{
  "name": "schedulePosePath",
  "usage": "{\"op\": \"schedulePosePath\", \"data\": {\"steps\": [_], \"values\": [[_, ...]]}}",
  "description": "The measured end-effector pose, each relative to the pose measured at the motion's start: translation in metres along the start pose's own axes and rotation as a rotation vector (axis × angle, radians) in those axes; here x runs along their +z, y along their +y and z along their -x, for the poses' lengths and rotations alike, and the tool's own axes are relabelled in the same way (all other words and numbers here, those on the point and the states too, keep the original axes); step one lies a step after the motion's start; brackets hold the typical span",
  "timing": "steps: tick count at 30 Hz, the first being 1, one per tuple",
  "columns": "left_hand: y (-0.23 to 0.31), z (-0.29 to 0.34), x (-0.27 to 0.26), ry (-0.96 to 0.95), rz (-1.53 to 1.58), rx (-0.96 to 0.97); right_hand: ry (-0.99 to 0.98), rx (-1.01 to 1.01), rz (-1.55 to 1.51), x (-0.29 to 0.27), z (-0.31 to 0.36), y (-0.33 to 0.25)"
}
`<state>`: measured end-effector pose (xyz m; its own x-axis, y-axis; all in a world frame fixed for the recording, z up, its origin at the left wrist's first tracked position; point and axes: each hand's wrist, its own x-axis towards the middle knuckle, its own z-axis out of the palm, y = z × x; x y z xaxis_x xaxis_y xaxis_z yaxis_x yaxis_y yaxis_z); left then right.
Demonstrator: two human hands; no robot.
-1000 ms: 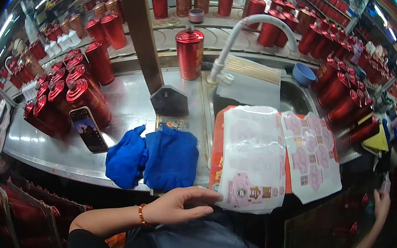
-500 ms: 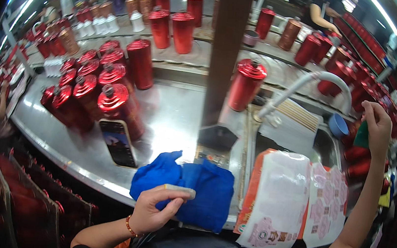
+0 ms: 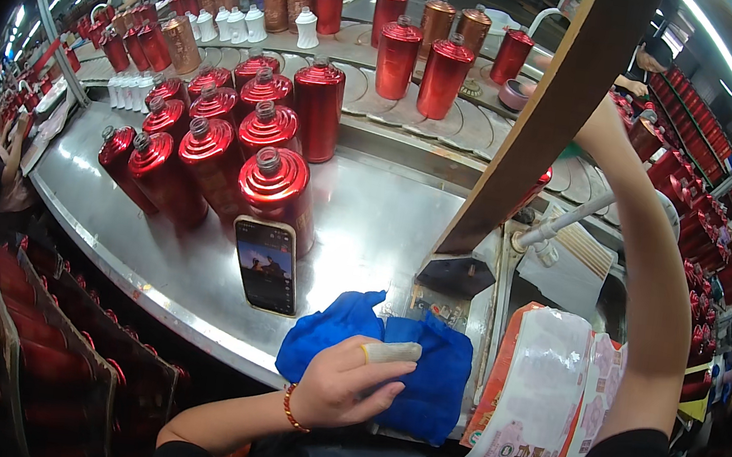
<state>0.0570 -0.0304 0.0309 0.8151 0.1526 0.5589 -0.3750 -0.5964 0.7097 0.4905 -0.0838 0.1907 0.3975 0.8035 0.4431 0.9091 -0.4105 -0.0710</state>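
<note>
My left hand (image 3: 356, 383) hovers over a crumpled blue cloth (image 3: 430, 378) at the bench's near edge. A pale finger cover (image 3: 390, 352) is on its index finger, the thumb stands apart, and I see nothing held. My right arm stretches forward across the sink side. Its hand (image 3: 600, 125) passes behind a brown post (image 3: 538, 126), which hides the fingers. A sliver of green shows under that hand, too little to name. Behind the post, close to the right hand, part of a red bottle (image 3: 530, 194) peeks out.
Red bottles (image 3: 275, 185) stand grouped on the metal bench (image 3: 377, 212), with a phone (image 3: 265, 266) propped against the front one. Beyond runs a conveyor (image 3: 372, 106) carrying red, copper and white bottles. Right lie printed plastic sheets (image 3: 539, 378) and a grey pipe (image 3: 568, 221). Another person (image 3: 646, 67) works far right.
My right hand has swung from the far right, where it held something green, forward and left behind the post. The view has turned and tilted. My left hand stays over the cloth.
</note>
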Motion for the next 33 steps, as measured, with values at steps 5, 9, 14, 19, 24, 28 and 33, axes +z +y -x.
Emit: {"op": "schedulePosePath", "data": {"steps": [5,9,14,19,24,28,33], "values": [[-0.013,0.003,0.01,0.145,-0.206,0.13,-0.112,0.126,0.245,0.061,-0.108,-0.011],[-0.018,0.007,0.015,0.095,-0.211,0.173,-0.224,0.23,0.192,0.101,-0.147,0.014],[-0.022,0.011,0.016,0.116,-0.151,0.153,-0.137,0.204,0.274,0.132,-0.143,0.054],[-0.029,0.017,0.02,0.176,-0.118,0.104,0.12,0.204,0.209,0.067,-0.092,0.037],[-0.013,0.003,0.01,0.231,-0.015,0.139,0.236,-0.068,0.289,-0.075,-0.016,0.078],[0.019,-0.038,-0.009,0.277,0.137,0.178,0.289,-0.091,0.12,-0.168,0.072,-0.008],[0.043,-0.11,-0.002,0.08,0.769,-0.007,-0.192,0.049,-0.275,-0.245,0.167,-0.135]]}}
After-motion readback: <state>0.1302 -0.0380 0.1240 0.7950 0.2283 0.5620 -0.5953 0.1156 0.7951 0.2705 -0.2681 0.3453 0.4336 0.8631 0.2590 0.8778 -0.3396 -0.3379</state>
